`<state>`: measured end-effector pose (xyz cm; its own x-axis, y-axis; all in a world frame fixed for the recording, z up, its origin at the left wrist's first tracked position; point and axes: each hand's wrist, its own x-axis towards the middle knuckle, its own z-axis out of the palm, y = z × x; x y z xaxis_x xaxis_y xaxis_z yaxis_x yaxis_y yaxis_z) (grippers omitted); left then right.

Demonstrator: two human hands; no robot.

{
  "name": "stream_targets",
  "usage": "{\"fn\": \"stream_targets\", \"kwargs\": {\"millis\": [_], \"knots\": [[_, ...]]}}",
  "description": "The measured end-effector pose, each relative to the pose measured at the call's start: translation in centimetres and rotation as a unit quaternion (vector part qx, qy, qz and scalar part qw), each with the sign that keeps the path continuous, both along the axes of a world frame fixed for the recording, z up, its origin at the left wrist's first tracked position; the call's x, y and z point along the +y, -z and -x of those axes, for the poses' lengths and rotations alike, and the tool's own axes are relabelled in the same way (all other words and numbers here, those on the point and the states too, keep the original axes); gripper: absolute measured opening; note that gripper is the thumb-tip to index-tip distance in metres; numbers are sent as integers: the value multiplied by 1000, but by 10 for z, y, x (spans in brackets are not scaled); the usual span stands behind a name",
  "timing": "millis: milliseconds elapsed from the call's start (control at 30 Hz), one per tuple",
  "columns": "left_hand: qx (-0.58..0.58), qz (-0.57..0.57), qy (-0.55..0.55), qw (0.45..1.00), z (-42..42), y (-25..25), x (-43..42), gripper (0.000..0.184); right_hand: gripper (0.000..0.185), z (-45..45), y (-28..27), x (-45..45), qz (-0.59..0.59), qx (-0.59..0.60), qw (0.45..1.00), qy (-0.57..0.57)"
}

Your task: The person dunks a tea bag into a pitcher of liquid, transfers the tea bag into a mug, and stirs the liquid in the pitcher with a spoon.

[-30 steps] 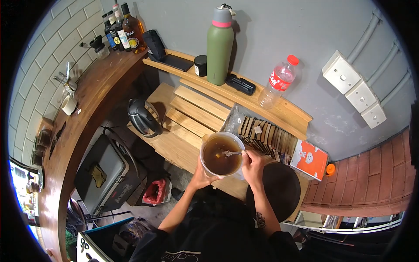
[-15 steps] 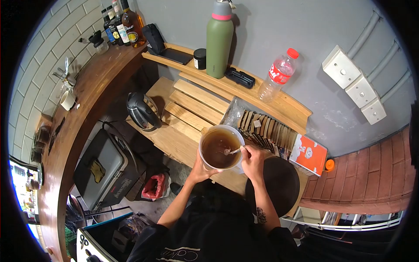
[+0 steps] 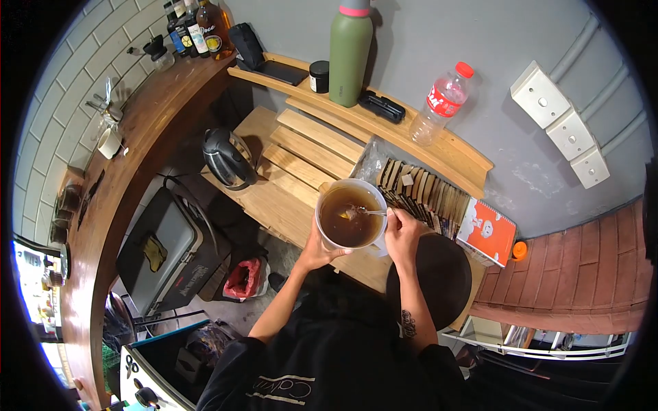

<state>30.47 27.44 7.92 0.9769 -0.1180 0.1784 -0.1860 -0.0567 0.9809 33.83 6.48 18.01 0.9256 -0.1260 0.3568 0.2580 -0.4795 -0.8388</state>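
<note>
A clear plastic pitcher point(image 3: 321, 226) of brown liquid is held above the front of the wooden bench. My left hand point(image 3: 317, 248) is wrapped round its left side. The fingers of my right hand point(image 3: 403, 231) are pinched on the handle of a metal spoon point(image 3: 374, 212) at the right rim. The spoon's lower end dips into the liquid, where some pale and yellowish bits show near it. What lies under the pitcher is hidden.
A black kettle point(image 3: 229, 159) stands left on the slatted bench point(image 3: 312, 154). Behind are a row of books point(image 3: 425, 195), a green bottle point(image 3: 349, 58) and a plastic bottle point(image 3: 442, 103) on a shelf. A round black stool seat point(image 3: 435, 281) is at the right.
The spoon has moved within the liquid, with its end now nearer the pitcher's middle. The shelf and bench appear higher in view. Both hands keep their hold.
</note>
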Motion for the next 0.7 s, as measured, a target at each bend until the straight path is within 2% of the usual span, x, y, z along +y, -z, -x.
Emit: {"fn": "stream_targets", "kwargs": {"millis": [67,200,267,300,433,533,667,700], "knots": [[2,-3,-1,1000,0,3,0,138,11,0,-3,-2,103,-38,994,-13],[2,-10,-5,1000,0,3,0,139,12,3,-8,0,72,18,997,-36],[3,-12,-5,1000,0,2,0,139,16,1,-6,1,20,25,999,-8],[1,-15,-4,1000,-1,1,0,140,18,-2,-1,0,33,-10,999,-2],[12,-5,-2,1000,0,-2,-1,141,18,-1,2,-5,88,-25,996,-17],[19,7,6,1000,-1,0,0,142,18,4,1,-7,62,48,997,-28],[9,-22,7,1000,-3,3,1,143,16,8,4,-1,-1,28,1000,12],[10,-17,6,1000,-2,4,1,143,15,7,4,0,11,-20,1000,10]]}}
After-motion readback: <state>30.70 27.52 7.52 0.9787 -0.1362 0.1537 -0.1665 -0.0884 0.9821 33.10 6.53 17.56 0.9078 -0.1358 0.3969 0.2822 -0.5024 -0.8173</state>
